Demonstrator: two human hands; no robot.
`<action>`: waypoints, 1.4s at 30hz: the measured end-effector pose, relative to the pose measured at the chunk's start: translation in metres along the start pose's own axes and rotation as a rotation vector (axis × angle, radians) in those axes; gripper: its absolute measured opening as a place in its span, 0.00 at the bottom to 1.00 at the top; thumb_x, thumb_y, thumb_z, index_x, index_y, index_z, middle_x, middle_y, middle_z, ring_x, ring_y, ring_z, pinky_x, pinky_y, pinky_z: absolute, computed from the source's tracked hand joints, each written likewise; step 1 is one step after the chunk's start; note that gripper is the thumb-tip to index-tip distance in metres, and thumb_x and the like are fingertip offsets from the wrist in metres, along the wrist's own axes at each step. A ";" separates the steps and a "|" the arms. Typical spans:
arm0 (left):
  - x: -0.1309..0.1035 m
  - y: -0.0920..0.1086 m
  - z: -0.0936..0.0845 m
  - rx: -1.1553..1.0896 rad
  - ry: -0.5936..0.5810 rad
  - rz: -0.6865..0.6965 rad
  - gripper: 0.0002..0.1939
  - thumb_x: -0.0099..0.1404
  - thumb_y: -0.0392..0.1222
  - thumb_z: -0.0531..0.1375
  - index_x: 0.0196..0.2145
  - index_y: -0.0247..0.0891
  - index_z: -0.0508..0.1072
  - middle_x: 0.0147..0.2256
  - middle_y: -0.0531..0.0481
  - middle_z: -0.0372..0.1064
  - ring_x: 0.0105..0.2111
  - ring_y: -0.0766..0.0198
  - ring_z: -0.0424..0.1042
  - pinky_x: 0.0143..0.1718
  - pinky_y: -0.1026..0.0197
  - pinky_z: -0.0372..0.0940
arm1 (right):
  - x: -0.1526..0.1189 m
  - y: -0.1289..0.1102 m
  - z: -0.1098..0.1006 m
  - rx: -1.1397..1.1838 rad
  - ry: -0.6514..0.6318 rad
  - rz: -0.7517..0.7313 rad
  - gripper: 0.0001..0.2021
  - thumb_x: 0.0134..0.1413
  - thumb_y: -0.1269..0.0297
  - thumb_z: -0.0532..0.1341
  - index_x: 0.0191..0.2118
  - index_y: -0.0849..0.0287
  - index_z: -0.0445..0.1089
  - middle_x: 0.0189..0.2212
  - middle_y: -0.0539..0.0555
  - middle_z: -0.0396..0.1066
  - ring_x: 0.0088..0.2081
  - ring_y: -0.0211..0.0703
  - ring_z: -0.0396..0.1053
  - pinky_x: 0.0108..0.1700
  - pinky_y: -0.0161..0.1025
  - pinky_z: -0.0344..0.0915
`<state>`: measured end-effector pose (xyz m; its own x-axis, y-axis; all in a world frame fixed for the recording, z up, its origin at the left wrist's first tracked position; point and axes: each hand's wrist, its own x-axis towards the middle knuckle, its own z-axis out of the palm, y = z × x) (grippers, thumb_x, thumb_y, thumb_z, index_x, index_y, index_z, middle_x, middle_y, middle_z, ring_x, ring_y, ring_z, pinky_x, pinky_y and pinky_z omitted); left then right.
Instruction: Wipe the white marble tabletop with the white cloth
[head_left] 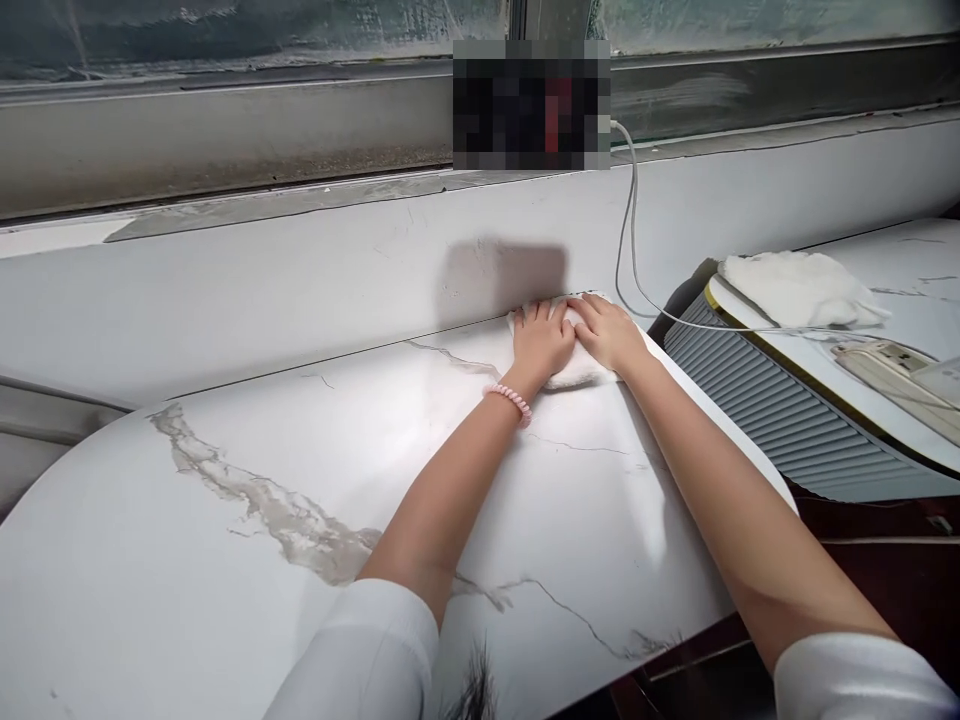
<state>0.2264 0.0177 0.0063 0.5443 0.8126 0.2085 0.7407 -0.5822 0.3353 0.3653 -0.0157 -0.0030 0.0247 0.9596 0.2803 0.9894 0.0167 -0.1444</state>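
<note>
A white cloth [581, 374] lies flat at the far edge of a white marble-patterned table [247, 450], close to the wall. My left hand [543, 345] presses down on it with the fingers spread, and a pink coiled band [511, 401] circles that wrist. Beside it, my right hand [611, 335] rests on the cloth's right part, fingers stretched out and lying flat. The two hands nearly touch at the thumbs. Much of the cloth is hidden under them.
Behind the table runs a white wall [315, 300] beneath a window ledge. A white cable [634, 200] hangs down and crosses right to a second table [795, 345] with a ribbed side. There lie another white cloth [802, 287] and a power strip [889, 365].
</note>
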 end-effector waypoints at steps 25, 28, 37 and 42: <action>-0.227 0.041 -0.039 0.070 -0.118 0.150 0.28 0.74 0.46 0.41 0.67 0.34 0.52 0.67 0.37 0.47 0.67 0.45 0.44 0.65 0.37 0.42 | -0.222 -0.124 -0.052 -0.191 -0.064 0.119 0.26 0.67 0.62 0.42 0.66 0.62 0.55 0.66 0.63 0.52 0.67 0.55 0.48 0.65 0.55 0.50; -0.259 0.034 -0.051 0.086 -0.144 0.168 0.28 0.74 0.46 0.41 0.67 0.33 0.51 0.67 0.36 0.46 0.67 0.44 0.43 0.65 0.36 0.41 | -0.245 -0.150 -0.053 -0.182 -0.054 0.109 0.26 0.66 0.63 0.43 0.66 0.63 0.55 0.66 0.64 0.52 0.67 0.55 0.47 0.65 0.56 0.50; -0.283 0.000 -0.077 0.038 -0.248 0.088 0.29 0.74 0.44 0.41 0.68 0.28 0.47 0.69 0.37 0.40 0.69 0.48 0.36 0.67 0.38 0.37 | -0.238 -0.191 -0.049 -0.129 -0.060 0.012 0.26 0.64 0.64 0.46 0.66 0.62 0.56 0.66 0.65 0.53 0.67 0.57 0.48 0.64 0.57 0.50; -0.253 -0.026 -0.084 -0.051 -0.262 -0.066 0.29 0.73 0.43 0.41 0.68 0.33 0.47 0.69 0.42 0.40 0.69 0.50 0.36 0.66 0.37 0.37 | -0.195 -0.200 -0.037 -0.099 -0.075 -0.055 0.26 0.65 0.63 0.45 0.65 0.61 0.58 0.65 0.65 0.54 0.66 0.58 0.50 0.64 0.57 0.49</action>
<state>0.0367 -0.1704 0.0217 0.5834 0.8101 -0.0580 0.7611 -0.5204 0.3872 0.1684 -0.2165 0.0061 -0.0374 0.9763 0.2132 0.9983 0.0459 -0.0351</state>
